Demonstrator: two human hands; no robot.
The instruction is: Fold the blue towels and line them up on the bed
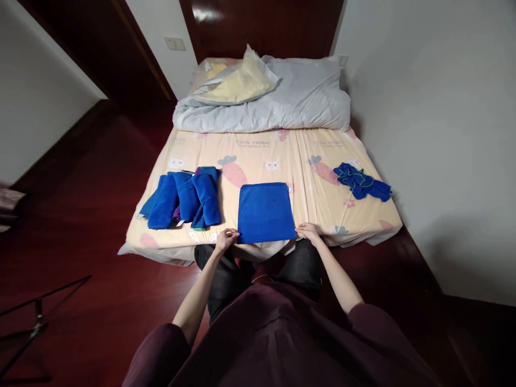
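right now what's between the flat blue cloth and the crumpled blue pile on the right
Only bare bed sheet lies between the flat blue cloth and the crumpled pile, in the head view.

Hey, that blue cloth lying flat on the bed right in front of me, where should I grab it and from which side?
Probably by its two near corners, coming from the bed's near edge. The blue cloth lies flat and squared, near edge toward you, and your left hand and right hand already sit at those corners. Pinching both keeps it spread; its middle offers no edge.
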